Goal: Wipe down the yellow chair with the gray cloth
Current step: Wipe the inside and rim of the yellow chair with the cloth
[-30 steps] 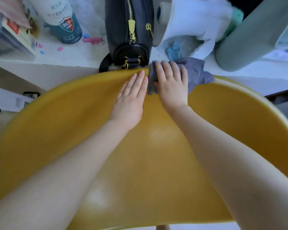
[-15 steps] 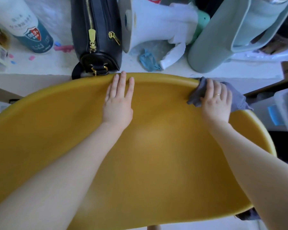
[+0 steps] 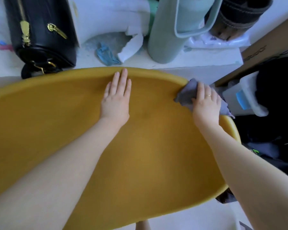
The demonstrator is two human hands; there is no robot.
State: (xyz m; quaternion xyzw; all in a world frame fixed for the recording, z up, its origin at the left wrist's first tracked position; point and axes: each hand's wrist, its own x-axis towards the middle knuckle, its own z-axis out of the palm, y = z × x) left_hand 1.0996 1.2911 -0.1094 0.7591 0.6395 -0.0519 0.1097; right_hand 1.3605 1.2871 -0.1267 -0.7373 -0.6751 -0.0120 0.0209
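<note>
The yellow chair [image 3: 60, 113] fills most of the head view, its curved shell seen from above. My left hand [image 3: 116, 97] lies flat on the shell near the far rim, fingers together and extended, holding nothing. My right hand [image 3: 205, 103] presses the gray cloth [image 3: 186, 95] onto the right part of the rim. The cloth is bunched under the palm and hangs partly over the chair's outer edge.
Behind the chair a white ledge [image 3: 198, 62] carries a black handbag [image 3: 40, 30], a pale green cylinder [image 3: 163, 30], torn white paper [image 3: 131, 45] and a blue scrap [image 3: 106, 53]. A cardboard box [image 3: 269, 45], a white container [image 3: 239, 97] and dark clothing [image 3: 276, 113] crowd the right side.
My right hand has slid the gray cloth along the rim from the middle to the right side. My left hand has stayed flat near the far rim.
</note>
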